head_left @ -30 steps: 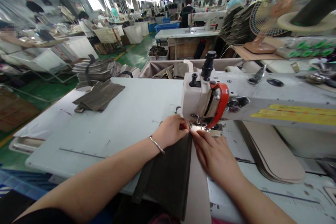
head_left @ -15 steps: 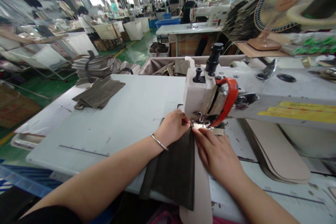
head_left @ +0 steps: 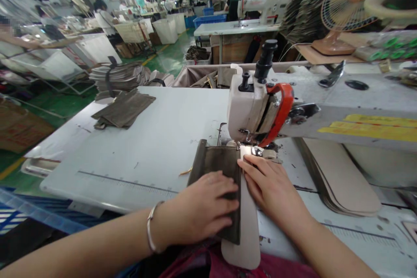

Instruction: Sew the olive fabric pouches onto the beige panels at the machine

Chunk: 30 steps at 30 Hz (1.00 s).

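Under the needle end of a sewing machine [head_left: 243,104] lies a dark olive fabric panel [head_left: 220,156], its right edge over a long beige strip [head_left: 247,234] with a rounded end. My left hand [head_left: 208,204] rests flat on the panel, fingers spread and pointing right. My right hand [head_left: 269,180] lies on the strip beside the panel's edge, fingers stretched toward the presser foot and nothing gripped. A small gold zipper pull [head_left: 185,172] sticks out from the panel's left side.
A stack of beige rounded pieces [head_left: 342,178] lies right, beneath the machine arm. Folded olive pieces [head_left: 125,108] sit at the table's far left. Behind the table stands a fabric-lined bin [head_left: 192,76]; a fan [head_left: 345,13] is back right. Other people work farther off.
My left hand has left the presser foot and come back toward me, opening flat on the panel. My right hand has barely moved. The zipper pull has come into sight.
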Available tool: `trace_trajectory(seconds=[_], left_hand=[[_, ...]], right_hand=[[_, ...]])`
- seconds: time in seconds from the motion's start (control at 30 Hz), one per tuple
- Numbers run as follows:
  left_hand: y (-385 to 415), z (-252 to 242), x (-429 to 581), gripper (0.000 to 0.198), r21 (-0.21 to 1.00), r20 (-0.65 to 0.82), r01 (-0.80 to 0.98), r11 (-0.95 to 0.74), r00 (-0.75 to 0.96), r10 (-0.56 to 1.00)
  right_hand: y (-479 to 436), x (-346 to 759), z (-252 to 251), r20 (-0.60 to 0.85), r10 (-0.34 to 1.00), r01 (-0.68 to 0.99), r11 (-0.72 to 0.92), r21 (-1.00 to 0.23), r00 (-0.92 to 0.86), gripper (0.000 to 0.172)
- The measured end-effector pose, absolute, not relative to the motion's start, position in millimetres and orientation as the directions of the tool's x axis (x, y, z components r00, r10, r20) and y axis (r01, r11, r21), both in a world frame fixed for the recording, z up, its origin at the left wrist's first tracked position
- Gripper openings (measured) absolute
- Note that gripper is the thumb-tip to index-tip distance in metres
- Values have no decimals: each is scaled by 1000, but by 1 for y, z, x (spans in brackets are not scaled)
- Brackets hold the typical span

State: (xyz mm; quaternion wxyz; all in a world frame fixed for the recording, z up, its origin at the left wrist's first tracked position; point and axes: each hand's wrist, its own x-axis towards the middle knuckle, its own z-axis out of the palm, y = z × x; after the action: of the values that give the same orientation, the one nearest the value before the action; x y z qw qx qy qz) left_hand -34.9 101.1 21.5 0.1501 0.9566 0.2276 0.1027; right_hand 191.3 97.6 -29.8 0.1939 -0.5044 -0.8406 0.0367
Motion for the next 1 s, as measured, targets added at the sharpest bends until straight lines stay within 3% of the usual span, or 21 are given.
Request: trace_trajectory(seconds=[0.17,0.4,0.5,0.63,0.73,1.0], left_hand=[[50,13,-57,27,366,145,312,-877,912,385],[47,10,-58,30,315,189,242,-918,932,311],[56,16,-55,28,347,162,245,-905,935,315],[102,20,-41,30,303,200,442,-844,836,510],[141,13,-27,42,238,188,606,-759,738,648],[153,-1,-21,46,239,157,606,-759,747,646]], right_hand=[[85,191,-29,280,868,828,483,-285,-410,37],[82,189,-30,257,886,847,450,-283,-385,36],[82,189,-30,268,883,846,453,-282,-384,35],[82,189,-30,282,874,839,469,-276,-396,36],[82,189,-30,281,871,838,474,-270,-402,37],[83,191,-32,295,857,827,498,-260,-423,40]])
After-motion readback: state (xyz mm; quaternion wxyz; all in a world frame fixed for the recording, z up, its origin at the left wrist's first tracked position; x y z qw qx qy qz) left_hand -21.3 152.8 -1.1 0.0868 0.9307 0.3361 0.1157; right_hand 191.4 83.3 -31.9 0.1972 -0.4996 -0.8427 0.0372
